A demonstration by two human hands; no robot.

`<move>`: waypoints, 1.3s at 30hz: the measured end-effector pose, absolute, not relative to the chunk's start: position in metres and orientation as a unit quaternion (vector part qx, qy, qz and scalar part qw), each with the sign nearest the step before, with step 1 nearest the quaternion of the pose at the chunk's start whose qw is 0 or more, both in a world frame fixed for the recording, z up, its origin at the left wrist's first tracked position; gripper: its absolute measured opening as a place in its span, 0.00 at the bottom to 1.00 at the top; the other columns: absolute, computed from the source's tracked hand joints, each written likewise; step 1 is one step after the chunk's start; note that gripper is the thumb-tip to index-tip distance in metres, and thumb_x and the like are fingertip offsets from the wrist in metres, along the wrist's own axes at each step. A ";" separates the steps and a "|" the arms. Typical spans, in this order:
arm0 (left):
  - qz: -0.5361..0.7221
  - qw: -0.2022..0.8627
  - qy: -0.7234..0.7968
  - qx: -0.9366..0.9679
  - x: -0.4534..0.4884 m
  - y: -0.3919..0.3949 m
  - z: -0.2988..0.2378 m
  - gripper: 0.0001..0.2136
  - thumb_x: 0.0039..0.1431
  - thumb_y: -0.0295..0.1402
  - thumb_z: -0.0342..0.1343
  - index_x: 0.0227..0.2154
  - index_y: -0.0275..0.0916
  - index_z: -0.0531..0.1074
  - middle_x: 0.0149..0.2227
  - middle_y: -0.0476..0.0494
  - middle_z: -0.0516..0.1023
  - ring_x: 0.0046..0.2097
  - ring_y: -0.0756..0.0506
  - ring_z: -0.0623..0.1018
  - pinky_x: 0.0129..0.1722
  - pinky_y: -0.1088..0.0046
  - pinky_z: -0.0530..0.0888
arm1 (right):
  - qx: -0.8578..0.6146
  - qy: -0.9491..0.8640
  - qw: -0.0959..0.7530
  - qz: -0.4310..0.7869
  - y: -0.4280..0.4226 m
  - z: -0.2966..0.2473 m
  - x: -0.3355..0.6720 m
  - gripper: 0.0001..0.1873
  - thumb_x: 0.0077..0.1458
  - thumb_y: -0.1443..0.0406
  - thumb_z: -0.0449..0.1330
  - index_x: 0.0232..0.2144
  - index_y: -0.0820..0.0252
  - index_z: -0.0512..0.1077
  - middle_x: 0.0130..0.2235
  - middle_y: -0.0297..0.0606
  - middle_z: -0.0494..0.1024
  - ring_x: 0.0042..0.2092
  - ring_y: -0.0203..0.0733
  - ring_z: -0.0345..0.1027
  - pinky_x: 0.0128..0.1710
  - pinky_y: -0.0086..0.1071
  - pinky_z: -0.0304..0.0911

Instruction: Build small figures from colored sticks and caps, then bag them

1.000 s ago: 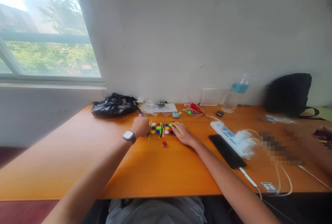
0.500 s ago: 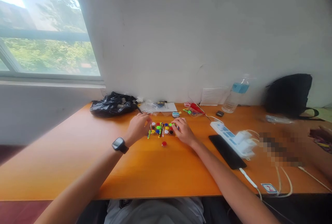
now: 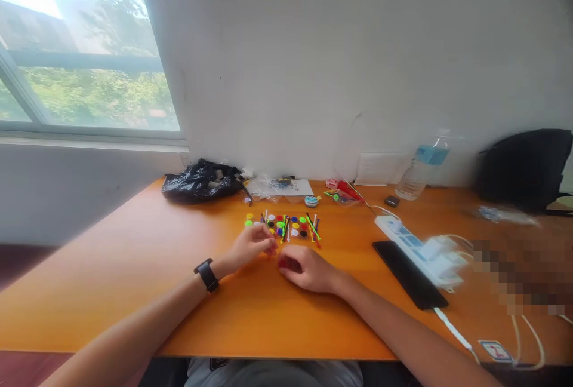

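Observation:
A cluster of small coloured discs and thin coloured sticks lies on the orange table. My left hand, with a black watch on its wrist, rests just in front of the cluster. Its fingertips are pinched together, and I cannot make out what is between them. My right hand lies beside it with the fingers curled. A red disc shows at those fingertips. The two hands almost touch.
Against the wall stand a black plastic bag, papers in clear wrap, a water bottle and a black bag. A white power strip with plugs and a dark phone lie to the right. Cables trail to the table's front edge.
Both hands have drawn back from the cluster toward me. My right hand now sits on the red disc that lay apart from the cluster. The view has shifted slightly.

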State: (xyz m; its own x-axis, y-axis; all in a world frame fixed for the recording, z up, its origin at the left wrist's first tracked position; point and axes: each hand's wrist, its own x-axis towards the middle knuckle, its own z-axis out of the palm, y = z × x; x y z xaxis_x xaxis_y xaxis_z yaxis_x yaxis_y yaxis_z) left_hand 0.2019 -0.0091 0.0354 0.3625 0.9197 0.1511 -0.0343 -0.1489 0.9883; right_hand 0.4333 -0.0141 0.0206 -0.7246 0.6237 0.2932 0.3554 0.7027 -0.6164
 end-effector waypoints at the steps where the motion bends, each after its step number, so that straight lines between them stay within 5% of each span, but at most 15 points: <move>1: 0.447 0.542 0.360 0.614 0.203 -0.009 0.033 0.14 0.57 0.39 0.69 0.32 0.35 0.71 0.30 0.46 0.80 0.31 0.49 0.80 0.34 0.73 0.77 | -0.274 -0.887 0.253 0.270 -0.015 0.018 0.432 0.03 0.61 0.70 0.61 0.38 0.57 0.71 0.34 0.34 0.74 0.34 0.39 0.66 0.35 0.30 0.60; 8: 0.503 0.474 0.343 0.636 0.208 0.002 0.009 0.18 0.58 0.40 0.70 0.47 0.38 0.74 0.37 0.42 0.84 0.36 0.45 0.83 0.37 0.70 0.80 | -0.275 -0.877 0.285 0.273 -0.015 0.012 0.431 0.03 0.63 0.69 0.59 0.39 0.56 0.69 0.36 0.35 0.74 0.37 0.40 0.66 0.38 0.32 0.61; 18: 0.445 0.290 0.385 0.755 0.203 -0.008 0.013 0.07 0.63 0.36 0.64 0.39 0.38 0.84 0.38 0.41 0.86 0.37 0.45 0.82 0.38 0.71 0.77 | -0.354 -0.760 0.420 0.346 0.001 0.011 0.439 0.15 0.67 0.57 0.61 0.53 0.53 0.67 0.37 0.34 0.71 0.36 0.39 0.67 0.37 0.32 0.66; 25: 0.398 0.289 0.383 0.782 0.203 -0.010 0.012 0.07 0.64 0.36 0.63 0.39 0.41 0.84 0.38 0.43 0.86 0.38 0.44 0.82 0.40 0.70 0.77 | -0.348 -0.797 0.364 0.334 0.002 0.016 0.438 0.11 0.67 0.57 0.60 0.39 0.58 0.77 0.35 0.37 0.78 0.32 0.39 0.66 0.33 0.32 0.63; 39: 0.371 0.321 0.369 0.790 0.204 -0.006 0.005 0.08 0.59 0.32 0.68 0.41 0.38 0.82 0.38 0.43 0.85 0.37 0.46 0.81 0.40 0.71 0.77 | -0.356 -0.788 0.329 0.380 0.009 0.006 0.446 0.10 0.62 0.60 0.64 0.34 0.60 0.79 0.30 0.35 0.77 0.31 0.37 0.67 0.32 0.30 0.61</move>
State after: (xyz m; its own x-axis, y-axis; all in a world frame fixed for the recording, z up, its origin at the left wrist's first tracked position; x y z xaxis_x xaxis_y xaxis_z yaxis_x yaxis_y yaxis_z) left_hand 0.2039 -0.0064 0.0053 0.4529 0.8203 0.3493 0.3438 -0.5221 0.7805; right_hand 0.4464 0.0092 0.0058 -0.5291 0.8114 0.2482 0.3110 0.4576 -0.8330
